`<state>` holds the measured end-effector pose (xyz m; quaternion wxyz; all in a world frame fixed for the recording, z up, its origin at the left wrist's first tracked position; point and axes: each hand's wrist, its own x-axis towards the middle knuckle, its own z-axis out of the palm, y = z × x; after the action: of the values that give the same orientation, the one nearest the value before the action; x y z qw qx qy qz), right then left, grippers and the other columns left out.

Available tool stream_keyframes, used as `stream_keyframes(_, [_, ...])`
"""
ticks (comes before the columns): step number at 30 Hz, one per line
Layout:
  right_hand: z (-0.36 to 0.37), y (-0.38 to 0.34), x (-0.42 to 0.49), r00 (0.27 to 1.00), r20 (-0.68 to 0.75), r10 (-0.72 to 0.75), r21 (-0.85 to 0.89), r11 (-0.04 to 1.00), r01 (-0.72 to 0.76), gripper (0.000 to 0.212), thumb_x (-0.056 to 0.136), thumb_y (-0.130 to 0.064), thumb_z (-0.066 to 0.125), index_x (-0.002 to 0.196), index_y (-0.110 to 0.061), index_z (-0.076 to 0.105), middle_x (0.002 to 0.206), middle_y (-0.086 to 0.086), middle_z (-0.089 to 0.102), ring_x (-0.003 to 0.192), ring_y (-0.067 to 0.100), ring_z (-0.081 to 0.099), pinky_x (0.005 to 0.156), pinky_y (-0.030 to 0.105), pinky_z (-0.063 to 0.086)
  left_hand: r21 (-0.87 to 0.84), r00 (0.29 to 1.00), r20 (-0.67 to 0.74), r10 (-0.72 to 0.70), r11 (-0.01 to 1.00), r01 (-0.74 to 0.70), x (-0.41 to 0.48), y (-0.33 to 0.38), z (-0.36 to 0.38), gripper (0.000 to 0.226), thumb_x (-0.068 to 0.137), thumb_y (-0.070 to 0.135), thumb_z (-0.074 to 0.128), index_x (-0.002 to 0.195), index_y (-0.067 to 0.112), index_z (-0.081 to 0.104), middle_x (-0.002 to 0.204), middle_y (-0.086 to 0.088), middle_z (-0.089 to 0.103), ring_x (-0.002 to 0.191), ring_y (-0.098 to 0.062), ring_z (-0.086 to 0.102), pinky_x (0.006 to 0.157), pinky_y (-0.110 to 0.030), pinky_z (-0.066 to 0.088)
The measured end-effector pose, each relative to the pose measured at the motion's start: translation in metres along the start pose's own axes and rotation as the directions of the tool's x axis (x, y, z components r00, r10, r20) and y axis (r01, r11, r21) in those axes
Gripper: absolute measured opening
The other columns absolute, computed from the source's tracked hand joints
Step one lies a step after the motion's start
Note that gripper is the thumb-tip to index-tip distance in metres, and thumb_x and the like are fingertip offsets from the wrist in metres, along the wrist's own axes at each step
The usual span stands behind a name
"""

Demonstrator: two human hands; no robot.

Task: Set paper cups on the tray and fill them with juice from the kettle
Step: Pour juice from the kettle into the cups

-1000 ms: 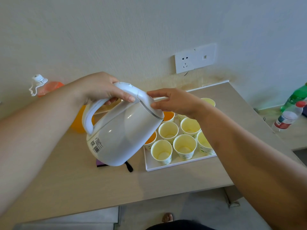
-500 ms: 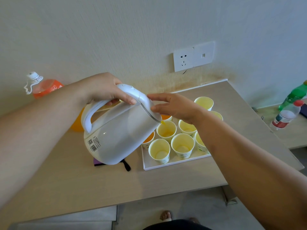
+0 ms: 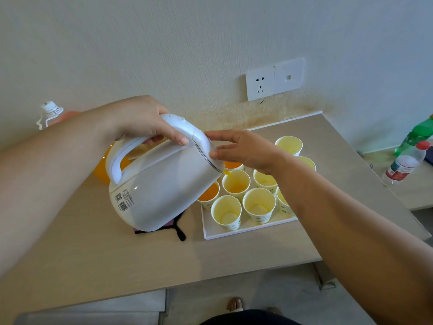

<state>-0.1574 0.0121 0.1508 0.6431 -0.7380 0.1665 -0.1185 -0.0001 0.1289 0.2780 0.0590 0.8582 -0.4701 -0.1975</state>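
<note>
Pouring: the white kettle point(image 3: 164, 186) hangs tilted over the left end of the tray point(image 3: 234, 235), spout down; a thin stream of juice point(image 3: 226, 174) runs from the spout into the middle cup point(image 3: 235, 186), which holds a little orange at the bottom
Left hand: the left hand point(image 3: 140, 120) grips the kettle's handle from above; its fingers point(image 3: 152, 140) are curled under the handle, and the thumb lies on top near the lid
Right hand: the right hand point(image 3: 243, 151) reaches in across the cups; its fingers point(image 3: 219, 156) are straight and relaxed, tips touching the lid's edge just above the spout; it grips nothing
Tray: white and flat, lying on the table point(image 3: 140, 254) just right of the kettle
Filled cups: one full cup point(image 3: 207, 195) at the tray's left edge, partly behind the kettle; a second full cup point(image 3: 232, 165) in the back row, under the right hand
Empty cups: the near-left cup point(image 3: 226, 212) and the near-middle cup point(image 3: 259, 205) stand side by side in the front row; others are partly hidden by the right forearm
Far cup: the far cup point(image 3: 288, 145) stands empty at the back; whether it is on the tray cannot be told
Under the kettle: a dark purple mat point(image 3: 168, 227) with a black strap, on the table
Left edge: an orange bottle point(image 3: 50, 112) with a white cap, behind the left forearm
Right edge: a green bottle point(image 3: 417, 137) and a clear bottle point(image 3: 405, 163) with a red cap, on a lower surface beside the table
Wall: a white socket point(image 3: 259, 83) above the table
</note>
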Motion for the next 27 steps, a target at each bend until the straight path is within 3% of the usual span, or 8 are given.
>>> stream_keyframes(7, [0.002, -0.002, 0.001, 1.0, -0.028, -0.001, 0.007, 1.0, 0.001, 0.049, 0.084, -0.02, 0.07, 0.13, -0.034, 0.057, 0.111, 0.0, 0.071, 0.111, 0.012, 0.063, 0.107, 0.041, 0.041, 0.039, 1.0, -0.014, 0.012, 0.999, -0.011, -0.004, 0.003, -0.007, 0.039, 0.066, 0.044, 0.081, 0.062, 0.013, 0.058, 0.043, 0.004, 0.053, 0.049, -0.016, 0.048, 0.055, -0.027, 0.036])
stream_keyframes(13, [0.001, -0.008, 0.001, 1.0, -0.02, -0.02, -0.002, 1.0, 0.02, 0.052, 0.084, -0.015, 0.07, 0.132, -0.029, 0.056, 0.115, -0.006, 0.069, 0.11, 0.008, 0.063, 0.104, 0.031, 0.044, 0.06, 1.0, -0.006, 0.018, 0.998, -0.018, -0.007, 0.002, -0.013, 0.04, 0.065, 0.046, 0.08, 0.063, 0.013, 0.059, 0.047, 0.001, 0.054, 0.051, -0.018, 0.048, 0.059, -0.03, 0.036])
stream_keyframes(27, [0.002, -0.005, 0.003, 0.999, -0.044, -0.013, 0.011, 1.0, 0.014, 0.055, 0.08, -0.018, 0.075, 0.13, -0.033, 0.058, 0.117, -0.003, 0.069, 0.115, 0.013, 0.06, 0.107, 0.038, 0.042, 0.101, 1.0, -0.009, 0.029, 0.995, -0.028, -0.01, 0.006, -0.016, 0.039, 0.066, 0.045, 0.08, 0.066, 0.012, 0.06, 0.046, 0.002, 0.055, 0.048, -0.015, 0.05, 0.056, -0.028, 0.036])
